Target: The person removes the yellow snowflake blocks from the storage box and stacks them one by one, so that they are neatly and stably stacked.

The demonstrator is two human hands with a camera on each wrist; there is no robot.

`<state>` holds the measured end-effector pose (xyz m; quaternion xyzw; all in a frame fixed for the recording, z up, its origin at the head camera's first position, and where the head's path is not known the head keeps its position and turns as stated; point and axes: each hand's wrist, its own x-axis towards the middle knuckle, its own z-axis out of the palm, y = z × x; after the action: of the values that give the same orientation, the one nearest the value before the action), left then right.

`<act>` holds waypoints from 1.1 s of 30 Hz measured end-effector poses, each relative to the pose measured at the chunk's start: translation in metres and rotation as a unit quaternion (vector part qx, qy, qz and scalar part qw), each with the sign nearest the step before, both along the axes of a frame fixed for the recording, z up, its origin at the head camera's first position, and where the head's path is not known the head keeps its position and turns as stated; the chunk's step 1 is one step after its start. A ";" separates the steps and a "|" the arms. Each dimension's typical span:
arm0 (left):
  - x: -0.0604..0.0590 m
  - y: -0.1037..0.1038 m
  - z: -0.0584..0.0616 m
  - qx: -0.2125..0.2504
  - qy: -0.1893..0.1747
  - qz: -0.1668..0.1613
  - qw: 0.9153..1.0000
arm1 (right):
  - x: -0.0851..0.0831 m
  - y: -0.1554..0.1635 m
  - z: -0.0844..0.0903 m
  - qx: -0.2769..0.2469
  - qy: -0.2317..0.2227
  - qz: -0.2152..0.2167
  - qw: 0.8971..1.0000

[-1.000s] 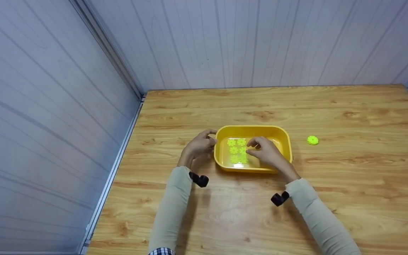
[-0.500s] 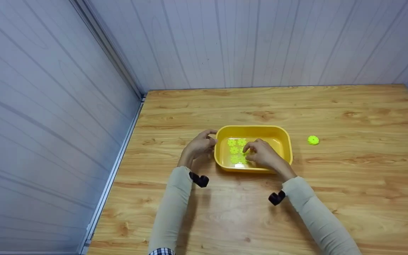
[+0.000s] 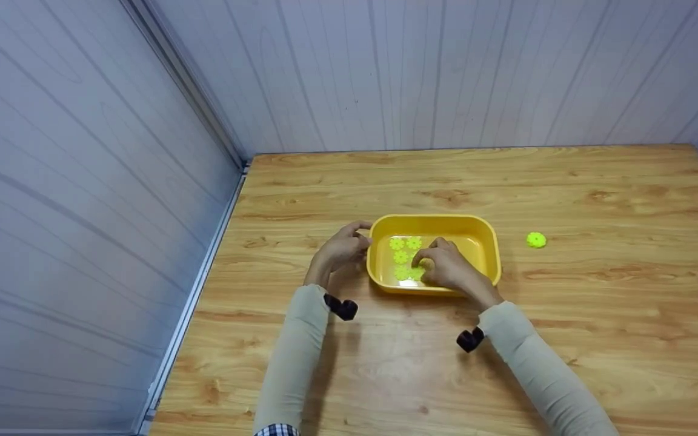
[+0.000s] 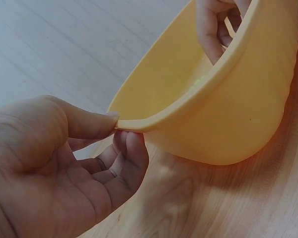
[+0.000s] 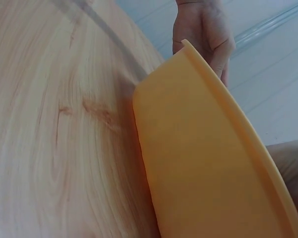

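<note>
A yellow plastic basin [image 3: 488, 242] stands on the wooden table. My left hand [image 3: 340, 249] pinches its left rim; in the left wrist view the thumb lies on top of the rim with curled fingers below. Inside, small yellow-green flower-shaped pieces [image 3: 400, 257] lie in rows on the floor of the basin. My right hand [image 3: 449, 265] reaches in over the front side, its bent fingertips down at the right-hand row and covering part of it. I cannot tell whether it pinches a piece. In the right wrist view the basin wall [image 5: 198, 148] hides those fingers.
A yellow-green flower-shaped piece [image 3: 536, 240], apparently a small stack, lies on the table [image 3: 615, 290] right of the basin. A pale panel wall [image 3: 422, 79] rises behind the table, another [image 3: 82, 212] at the left.
My right hand has moved slightly left and down inside the basin, its fingertips lowering onto the right-hand row of flower pieces. The left hand keeps its hold on the rim.
</note>
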<state>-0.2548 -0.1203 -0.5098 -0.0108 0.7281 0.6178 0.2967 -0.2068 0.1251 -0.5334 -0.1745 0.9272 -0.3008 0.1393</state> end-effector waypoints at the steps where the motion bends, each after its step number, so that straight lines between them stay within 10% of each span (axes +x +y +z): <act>1: 0.000 0.000 0.000 0.001 0.001 0.000 1.000 | 0.000 0.000 0.000 0.001 0.001 0.002 1.000; 22: 0.002 -0.001 0.000 -0.007 0.000 0.000 1.000 | -0.003 0.006 0.002 -0.065 -0.018 -0.051 0.996; 33: 0.003 -0.001 0.003 -0.010 -0.001 -0.001 1.000 | -0.005 0.014 0.006 -0.197 0.052 -0.117 0.972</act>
<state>-0.2521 -0.1214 -0.5072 -0.0139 0.7342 0.6098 0.2981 -0.2113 0.1387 -0.5273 -0.1041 0.8698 -0.4820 0.0181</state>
